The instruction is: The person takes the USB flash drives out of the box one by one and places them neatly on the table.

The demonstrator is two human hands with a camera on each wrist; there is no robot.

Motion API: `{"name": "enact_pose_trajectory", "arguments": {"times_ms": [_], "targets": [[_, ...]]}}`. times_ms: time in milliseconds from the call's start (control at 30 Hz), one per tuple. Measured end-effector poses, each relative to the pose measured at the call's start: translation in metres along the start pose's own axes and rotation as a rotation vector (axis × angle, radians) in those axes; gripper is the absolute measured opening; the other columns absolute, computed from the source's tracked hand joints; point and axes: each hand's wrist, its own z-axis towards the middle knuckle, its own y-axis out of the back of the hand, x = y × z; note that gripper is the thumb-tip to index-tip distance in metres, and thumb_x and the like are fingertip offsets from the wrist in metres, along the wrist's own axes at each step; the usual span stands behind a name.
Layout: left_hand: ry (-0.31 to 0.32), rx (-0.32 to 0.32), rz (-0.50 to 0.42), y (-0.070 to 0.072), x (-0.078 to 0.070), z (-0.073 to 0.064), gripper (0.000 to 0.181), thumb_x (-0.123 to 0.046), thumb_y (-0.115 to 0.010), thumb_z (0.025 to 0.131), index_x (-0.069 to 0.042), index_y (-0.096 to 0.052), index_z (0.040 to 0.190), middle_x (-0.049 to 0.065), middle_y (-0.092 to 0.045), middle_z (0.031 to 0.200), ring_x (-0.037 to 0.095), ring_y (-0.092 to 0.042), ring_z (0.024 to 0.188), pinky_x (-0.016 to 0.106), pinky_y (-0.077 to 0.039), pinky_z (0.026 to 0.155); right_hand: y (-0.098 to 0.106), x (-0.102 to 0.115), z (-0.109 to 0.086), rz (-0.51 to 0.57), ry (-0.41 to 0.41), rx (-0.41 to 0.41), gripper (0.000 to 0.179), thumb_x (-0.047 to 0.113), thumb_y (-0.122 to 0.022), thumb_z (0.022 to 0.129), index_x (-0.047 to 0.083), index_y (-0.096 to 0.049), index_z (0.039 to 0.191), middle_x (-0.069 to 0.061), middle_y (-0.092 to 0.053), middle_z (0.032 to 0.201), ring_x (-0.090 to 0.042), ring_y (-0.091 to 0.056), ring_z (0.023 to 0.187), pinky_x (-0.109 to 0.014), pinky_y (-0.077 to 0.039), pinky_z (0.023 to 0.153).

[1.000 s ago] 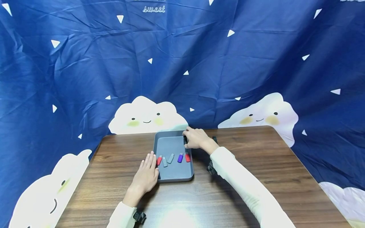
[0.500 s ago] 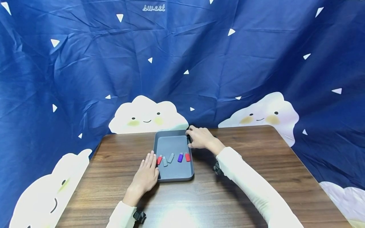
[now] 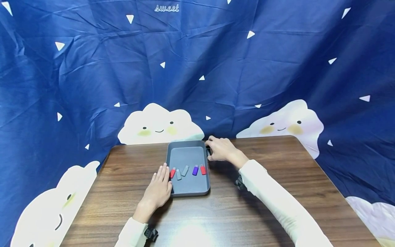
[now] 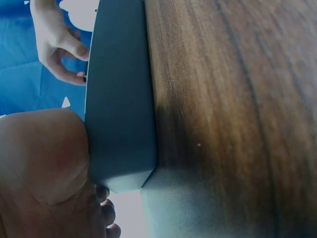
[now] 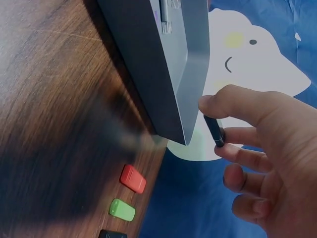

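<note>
My right hand [image 3: 223, 150] pinches a small black USB flash drive [image 5: 214, 130] between thumb and fingertips. In the head view it is just outside the right wall of a grey rectangular tray [image 3: 189, 189], near the far corner. My left hand [image 3: 158, 190] rests along the tray's left side with fingers straight. Inside the tray lies a loose row of flash drives: a red one [image 3: 172, 172] at the left, two grey ones, a purple one [image 3: 195, 170], and another red one [image 3: 203, 169] by the right wall.
Right of the tray, near the table's far edge, lie a red drive [image 5: 133, 179], a green drive [image 5: 122, 210] and a black drive [image 5: 112, 234], hidden behind my right hand in the head view. The wooden table [image 3: 277, 178] ends at a blue cloud-print curtain [image 3: 277, 68].
My right hand, with the black flash drive, has moved right from over the tray's far right corner to just outside its wall. My left hand and the drives in the tray have stayed put.
</note>
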Motion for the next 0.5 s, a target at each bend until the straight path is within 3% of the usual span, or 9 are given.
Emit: {"name": "enact_pose_trajectory", "arguments": {"times_ms": [167,367,500], "targets": [[0.010,0.012,0.000,0.004,-0.004,-0.001,0.060,-0.015,-0.047,0.107,0.015,-0.036,0.157,0.031,-0.030,0.170,0.050,-0.031,0.158,0.066,-0.030,0.127,0.000,-0.005,-0.005,-0.005,0.006,-0.022,0.055,0.038,-0.083,0.081,0.017,-0.073,0.131,-0.004,-0.066,0.122,-0.024,-0.065,0.071,-0.041,-0.054,0.061],[0.029,0.038,0.036,0.006,-0.005,0.000,0.060,-0.016,-0.048,0.109,0.013,-0.035,0.159,0.028,-0.028,0.172,0.046,-0.029,0.160,0.062,-0.029,0.130,-0.001,-0.011,-0.009,0.000,-0.010,-0.016,0.056,0.039,-0.083,0.083,0.015,-0.072,0.132,-0.006,-0.066,0.126,-0.025,-0.065,0.074,-0.043,-0.055,0.063],[0.024,0.023,0.012,0.004,-0.003,0.000,0.060,-0.015,-0.048,0.108,0.014,-0.036,0.159,0.029,-0.029,0.172,0.047,-0.030,0.160,0.063,-0.029,0.129,-0.002,-0.014,-0.012,-0.003,-0.017,-0.012,0.057,0.040,-0.084,0.081,0.015,-0.072,0.131,-0.006,-0.066,0.125,-0.030,-0.067,0.077,-0.045,-0.056,0.064]]}}
